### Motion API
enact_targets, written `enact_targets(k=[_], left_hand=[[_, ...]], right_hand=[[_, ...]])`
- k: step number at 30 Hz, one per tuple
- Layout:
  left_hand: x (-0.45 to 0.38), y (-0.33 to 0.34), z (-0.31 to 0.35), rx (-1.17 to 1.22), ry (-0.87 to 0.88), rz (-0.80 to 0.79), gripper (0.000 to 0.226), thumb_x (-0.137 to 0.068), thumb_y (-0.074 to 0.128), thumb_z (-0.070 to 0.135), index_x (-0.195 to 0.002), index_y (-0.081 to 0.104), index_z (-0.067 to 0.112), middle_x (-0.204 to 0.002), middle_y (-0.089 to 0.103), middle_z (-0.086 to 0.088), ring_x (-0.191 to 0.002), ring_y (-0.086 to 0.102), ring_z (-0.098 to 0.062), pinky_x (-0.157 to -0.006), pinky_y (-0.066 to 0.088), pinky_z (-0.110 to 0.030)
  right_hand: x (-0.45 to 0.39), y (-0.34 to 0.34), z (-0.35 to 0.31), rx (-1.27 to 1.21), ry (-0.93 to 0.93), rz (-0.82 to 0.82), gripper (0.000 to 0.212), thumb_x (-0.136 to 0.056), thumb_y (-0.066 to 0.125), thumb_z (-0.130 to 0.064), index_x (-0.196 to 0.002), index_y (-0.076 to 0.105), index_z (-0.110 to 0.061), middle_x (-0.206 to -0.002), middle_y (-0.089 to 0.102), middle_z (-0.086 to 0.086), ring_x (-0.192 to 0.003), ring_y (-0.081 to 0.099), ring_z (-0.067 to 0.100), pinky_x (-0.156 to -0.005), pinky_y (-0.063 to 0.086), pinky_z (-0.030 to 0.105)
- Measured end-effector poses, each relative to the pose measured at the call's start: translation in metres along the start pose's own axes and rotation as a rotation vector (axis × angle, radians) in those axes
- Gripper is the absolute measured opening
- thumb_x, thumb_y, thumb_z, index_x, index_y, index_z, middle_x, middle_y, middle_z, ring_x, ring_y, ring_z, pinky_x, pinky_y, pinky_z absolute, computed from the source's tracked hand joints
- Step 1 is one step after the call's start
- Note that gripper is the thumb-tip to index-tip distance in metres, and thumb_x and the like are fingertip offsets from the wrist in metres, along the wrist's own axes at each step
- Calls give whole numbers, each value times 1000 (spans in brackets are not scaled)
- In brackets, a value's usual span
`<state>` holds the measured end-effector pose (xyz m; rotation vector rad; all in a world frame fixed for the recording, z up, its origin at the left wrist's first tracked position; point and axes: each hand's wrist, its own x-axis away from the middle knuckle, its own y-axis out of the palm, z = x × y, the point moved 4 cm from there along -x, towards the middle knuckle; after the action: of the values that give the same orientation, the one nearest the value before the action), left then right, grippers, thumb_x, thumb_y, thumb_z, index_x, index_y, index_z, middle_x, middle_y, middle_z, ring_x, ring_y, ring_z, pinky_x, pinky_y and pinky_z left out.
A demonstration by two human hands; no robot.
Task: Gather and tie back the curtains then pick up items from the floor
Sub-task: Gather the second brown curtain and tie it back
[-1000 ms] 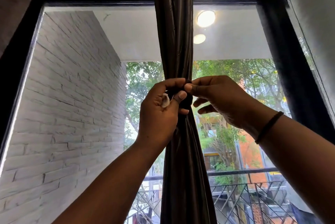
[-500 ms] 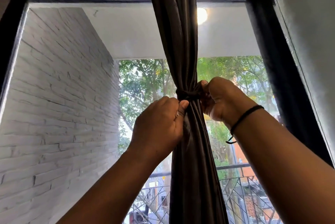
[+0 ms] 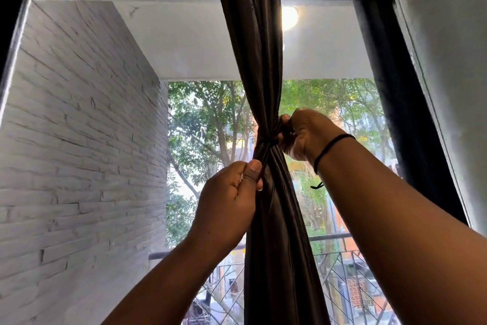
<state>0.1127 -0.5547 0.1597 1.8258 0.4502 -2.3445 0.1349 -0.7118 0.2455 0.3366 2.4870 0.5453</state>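
You are standing indoors at a tall window with a black frame [image 3: 411, 93], looking up and out through the glass.

Nearest to you, both forearms reach upward. Your left hand [image 3: 226, 201] sits lower, its fingers curled around the gathered dark curtain [image 3: 274, 219], with the thumb pressed flat against the folds just below the pinch point. Your right hand [image 3: 303, 135] is higher and to the right, fingers curled tight on the tie [image 3: 266, 140] that cinches the fabric into a narrow waist; how the fingertips hold the end of it is hidden behind the hand. A black cord bracelet [image 3: 332, 150] circles that wrist.

The curtain hangs in one bundle down the middle of the window, from the top of the frame to below your view, flaring out again under the knot.

To finish this step well, I would judge that the left hand should hold the bundle steady while the right draws the tie snug, so the folds do not slip out of the waist. Pull sideways rather than downward, to spare the rail above.

Beyond the glass, a white brick wall [image 3: 79, 140] runs along the left, a round ceiling lamp [image 3: 290, 17] glows above, and a metal balcony railing [image 3: 342, 259] stands before green trees [image 3: 205, 119]. The floor and its items are out of view.
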Motion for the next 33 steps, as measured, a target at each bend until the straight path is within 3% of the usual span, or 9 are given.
enact_targets(k=[5,9,12,14,19,21,25,29,33], left_hand=[[-5,-9,-2,-1,19,-70,38,-90,44,46,-62,54,23,-62,59,16,-60,55,1,-60,42,-19],[-11,-15,24,33,199,17,32,-88,55,39,-71,58,12,-76,52,2,-76,54,-12,-72,44,-30],[-18,-19,52,19,374,122,20,-85,56,39,-85,63,20,-95,53,3,-97,52,-15,-87,41,-28],[-23,-20,63,41,436,98,18,-83,59,37,-97,61,26,-107,53,0,-108,51,-17,-93,40,-27],[-30,-16,55,84,390,-40,38,-77,73,20,-113,60,17,-112,60,4,-102,56,3,-77,39,-6],[-37,-15,45,58,286,1,32,-82,70,12,-111,62,23,-108,63,9,-91,59,3,-72,44,-10],[-52,-18,24,69,108,146,22,-85,68,10,-99,69,27,-96,68,14,-84,65,-6,-73,52,-24],[-55,-18,19,95,87,163,26,-90,60,8,-96,66,32,-91,65,23,-83,60,14,-70,44,-2],[-51,-19,21,194,132,103,26,-94,51,4,-96,63,27,-87,67,18,-81,62,8,-71,46,-7]], right_hand=[[26,-8,-8,34,-373,72,26,-95,48,-14,-71,56,-18,-64,59,0,-49,51,10,-44,39,19],[69,-5,-10,344,-951,-32,19,-97,48,-18,-82,50,-30,-86,65,-2,-71,59,11,-64,46,30],[87,3,-6,452,-1094,-138,5,-92,50,-21,-90,54,-22,-88,65,-6,-79,60,8,-71,47,30],[92,2,-6,485,-1142,-171,11,-89,49,-19,-96,57,-14,-86,63,-9,-78,59,3,-70,47,29],[85,-7,-4,547,-1114,-169,13,-92,48,-17,-99,58,-13,-86,63,-14,-77,59,0,-68,46,24],[79,-10,0,522,-1054,-168,7,-94,54,-14,-92,59,-19,-83,62,-15,-77,58,-2,-69,47,24],[75,-11,7,477,-991,-160,26,-92,57,-7,-81,56,-30,-80,63,-13,-74,58,0,-69,48,28],[75,-11,10,428,-969,-136,27,-92,56,-7,-78,55,-30,-82,66,-9,-71,57,4,-67,45,24],[66,-13,14,227,-642,-140,20,-98,48,-15,-83,58,-23,-96,72,1,-74,60,12,-62,48,25]])
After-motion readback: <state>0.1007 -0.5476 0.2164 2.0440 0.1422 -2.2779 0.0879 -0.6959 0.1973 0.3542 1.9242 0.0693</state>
